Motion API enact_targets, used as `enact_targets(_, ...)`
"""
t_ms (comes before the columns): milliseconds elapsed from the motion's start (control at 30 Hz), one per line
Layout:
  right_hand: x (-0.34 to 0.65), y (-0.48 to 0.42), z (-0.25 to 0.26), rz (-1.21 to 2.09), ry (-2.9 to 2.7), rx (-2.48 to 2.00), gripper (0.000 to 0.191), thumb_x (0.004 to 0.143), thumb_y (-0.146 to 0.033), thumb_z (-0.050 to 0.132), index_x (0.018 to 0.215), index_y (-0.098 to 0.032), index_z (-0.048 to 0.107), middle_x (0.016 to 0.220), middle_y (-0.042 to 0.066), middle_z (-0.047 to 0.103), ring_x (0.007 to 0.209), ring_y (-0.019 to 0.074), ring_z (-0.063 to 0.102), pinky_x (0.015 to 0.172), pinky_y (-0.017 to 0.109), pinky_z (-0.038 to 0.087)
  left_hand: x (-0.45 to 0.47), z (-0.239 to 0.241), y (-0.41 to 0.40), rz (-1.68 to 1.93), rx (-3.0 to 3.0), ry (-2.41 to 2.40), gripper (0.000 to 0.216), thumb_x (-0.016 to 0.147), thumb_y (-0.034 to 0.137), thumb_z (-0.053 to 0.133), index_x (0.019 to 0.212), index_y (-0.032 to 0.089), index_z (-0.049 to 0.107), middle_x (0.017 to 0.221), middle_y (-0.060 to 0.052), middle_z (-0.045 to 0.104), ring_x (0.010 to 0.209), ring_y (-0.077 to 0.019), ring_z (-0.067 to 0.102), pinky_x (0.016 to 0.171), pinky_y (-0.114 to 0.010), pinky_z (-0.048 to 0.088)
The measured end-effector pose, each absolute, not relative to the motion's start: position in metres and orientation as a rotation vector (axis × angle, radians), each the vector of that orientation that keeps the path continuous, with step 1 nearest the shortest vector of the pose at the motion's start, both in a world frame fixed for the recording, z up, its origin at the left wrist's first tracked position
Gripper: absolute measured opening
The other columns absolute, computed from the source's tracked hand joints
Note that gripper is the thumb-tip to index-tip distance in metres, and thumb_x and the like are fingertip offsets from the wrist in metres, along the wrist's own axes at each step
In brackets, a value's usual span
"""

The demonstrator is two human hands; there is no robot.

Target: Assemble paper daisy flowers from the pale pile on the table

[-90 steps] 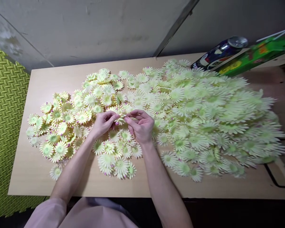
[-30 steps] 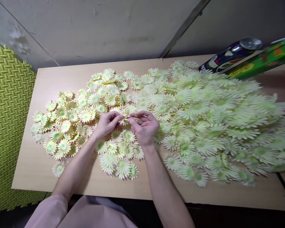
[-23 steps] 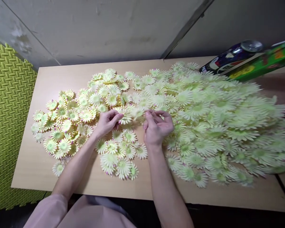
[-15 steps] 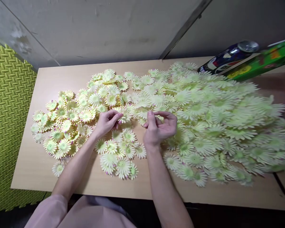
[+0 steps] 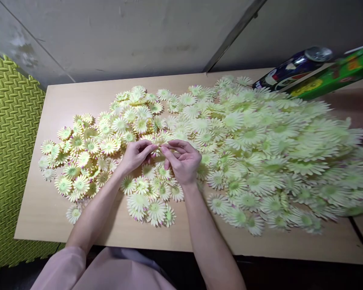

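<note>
Pale yellow-green fabric daisy flowers cover a light wooden table (image 5: 48, 121). A large loose heap of flowers (image 5: 275, 149) lies to the right, and a flatter spread of smaller flowers (image 5: 90, 149) with pink tips lies to the left. My left hand (image 5: 135, 155) and my right hand (image 5: 183, 160) meet at the middle, fingertips touching. Both pinch one small flower (image 5: 159, 148) between them, just above the table's flowers.
A dark blue drink can (image 5: 293, 68) lies tilted at the back right beside a green printed box (image 5: 332, 78). A green foam mat (image 5: 9, 161) covers the floor to the left. A grey wall (image 5: 124, 36) stands behind the table.
My right hand reached right to the big heap, picked a flower, and came back to meet my left hand. My left hand stayed in place, pinching its flower.
</note>
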State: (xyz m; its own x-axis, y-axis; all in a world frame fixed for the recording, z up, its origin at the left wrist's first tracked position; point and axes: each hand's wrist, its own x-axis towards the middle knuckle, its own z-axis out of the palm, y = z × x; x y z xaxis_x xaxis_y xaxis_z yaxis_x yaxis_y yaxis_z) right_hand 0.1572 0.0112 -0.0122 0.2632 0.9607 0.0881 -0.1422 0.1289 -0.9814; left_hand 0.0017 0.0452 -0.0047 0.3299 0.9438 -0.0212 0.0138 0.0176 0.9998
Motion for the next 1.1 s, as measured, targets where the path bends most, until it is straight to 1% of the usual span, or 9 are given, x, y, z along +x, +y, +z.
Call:
enact_targets(267,0.1577,0.0112,-0.0132,1.007,-0.983,-1.157,0.022,0.073,-0.031,0.082,0.086,-0.020,0.067,0.081,0.001,0.074,0.035,0.0076,0.056,0.029,0.021,0.044,0.0012,-0.0043,0.0451,0.927,1.368,0.987,0.037,0.084,0.049,0.067,0.076,0.013,0.065,0.060,0.001,0.060,0.047,-0.0052,0.051,0.045,-0.018,0.039)
enact_targets(667,0.1578,0.0123,-0.0129,0.988,-0.993,-1.172,0.022,0.072,-0.032,0.082,0.082,-0.019,0.066,0.080,0.000,0.073,0.034,0.0068,0.055,0.029,0.021,0.042,0.0018,-0.0056,0.0450,0.931,1.374,0.984,0.037,0.084,0.050,0.066,0.074,0.014,0.064,0.058,0.002,0.058,0.046,-0.0049,0.050,0.044,-0.019,0.038)
enact_targets(767,0.1589,0.0127,-0.0153,0.988,-0.992,-1.164,0.023,0.073,-0.033,0.081,0.085,-0.020,0.067,0.082,0.001,0.073,0.034,0.0070,0.056,0.029,0.021,0.042,0.0015,-0.0056,0.0449,0.924,1.373,0.991,0.037,0.084,0.050,0.066,0.075,0.014,0.064,0.058,0.002,0.058,0.046,-0.0052,0.050,0.045,-0.019,0.038)
enact_targets(1100,0.1594,0.0128,-0.0140,0.996,-0.990,-1.133,0.022,0.072,-0.030,0.082,0.086,-0.020,0.068,0.080,0.001,0.074,0.036,0.0073,0.057,0.031,0.021,0.046,0.0008,-0.0059,0.0454,0.913,1.392,1.003,0.036,0.085,0.049,0.065,0.075,0.014,0.064,0.059,0.001,0.059,0.047,-0.0052,0.050,0.046,-0.019,0.039)
